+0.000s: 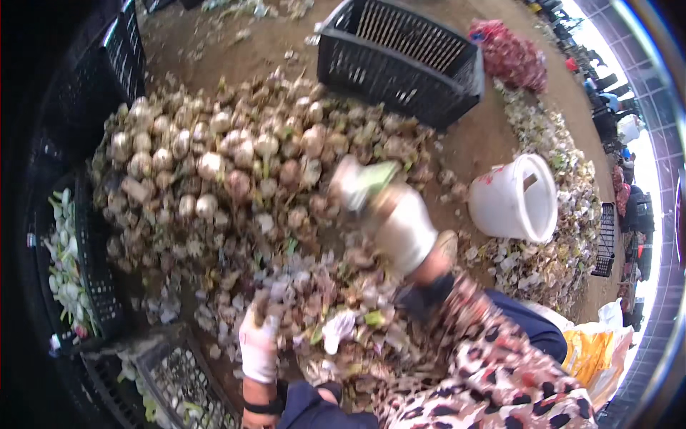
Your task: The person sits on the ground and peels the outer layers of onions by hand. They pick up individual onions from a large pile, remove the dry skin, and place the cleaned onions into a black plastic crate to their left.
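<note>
A large heap of garlic bulbs (209,163) with dry skins lies on the ground before me. My right hand (399,225), in a white glove, is raised over the heap's near right side and blurred; a pale object with a green part (370,179) is at its fingers, too blurred to name. My left hand (259,343), in a white glove with soiled fingers, hovers above loose peelings at the lower middle; whether it holds anything is unclear. A white piece of peel (338,330) lies to its right.
A black plastic crate (396,96) stands beyond the heap, beside a red mesh sack (509,56). A white bucket (477,206) stands at right by more peelings. Crates of pale produce (67,273) line the left side. A yellow and white bag (589,356) lies lower right.
</note>
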A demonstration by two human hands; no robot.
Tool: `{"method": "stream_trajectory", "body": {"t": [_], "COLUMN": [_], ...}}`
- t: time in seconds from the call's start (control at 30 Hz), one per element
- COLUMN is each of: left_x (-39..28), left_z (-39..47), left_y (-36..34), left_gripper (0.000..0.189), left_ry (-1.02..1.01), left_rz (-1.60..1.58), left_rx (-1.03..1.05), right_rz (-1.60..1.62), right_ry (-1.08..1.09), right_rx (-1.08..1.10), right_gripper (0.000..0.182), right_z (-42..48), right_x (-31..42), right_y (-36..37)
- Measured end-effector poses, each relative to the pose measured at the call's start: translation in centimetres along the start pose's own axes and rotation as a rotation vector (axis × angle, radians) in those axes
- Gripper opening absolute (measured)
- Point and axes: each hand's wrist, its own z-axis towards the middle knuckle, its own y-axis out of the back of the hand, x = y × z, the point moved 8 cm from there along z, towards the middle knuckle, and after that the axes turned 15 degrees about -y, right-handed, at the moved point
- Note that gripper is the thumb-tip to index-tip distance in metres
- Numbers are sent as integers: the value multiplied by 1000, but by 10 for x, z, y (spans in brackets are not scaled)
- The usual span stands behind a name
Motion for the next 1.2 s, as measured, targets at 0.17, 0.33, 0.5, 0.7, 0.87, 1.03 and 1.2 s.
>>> {"method": "stream_trajectory", "body": {"t": [0.17, 0.33, 0.5, 0.7, 0.87, 1.03, 1.2], "left_x": [-12, -19, -13, -7, 7, 8, 18], "left_z": [7, 2, 3, 21, 24, 21, 21], "left_y": [-10, -6, -3, -12, -25, -29, -26], "left_gripper": [48, 20, 18, 35, 30, 28, 28], "left_ry": [9, 50, 51, -95, -36, -79, -16], "left_rz": [33, 164, 121, 187, 259, 277, 213], "left_rx": [-5, 11, -15, 23, 109, 119, 86], "right_rz": [670, -687, -724, -852, -894, -1059, -711], "right_ry": [-203, -92, -180, -224, -275, -334, -529], "right_rx": [-37, 32, -109, -110, -56, -166, -135], "right_gripper": [23, 34, 53, 40, 35, 35, 32], "right_z": [72, 45, 65, 48, 27, 20, 1], "right_x": [49, -7, -63, -119, -146, -139, -160], "right_y": [100, 22, -44, -52, -56, -61, -65]}}
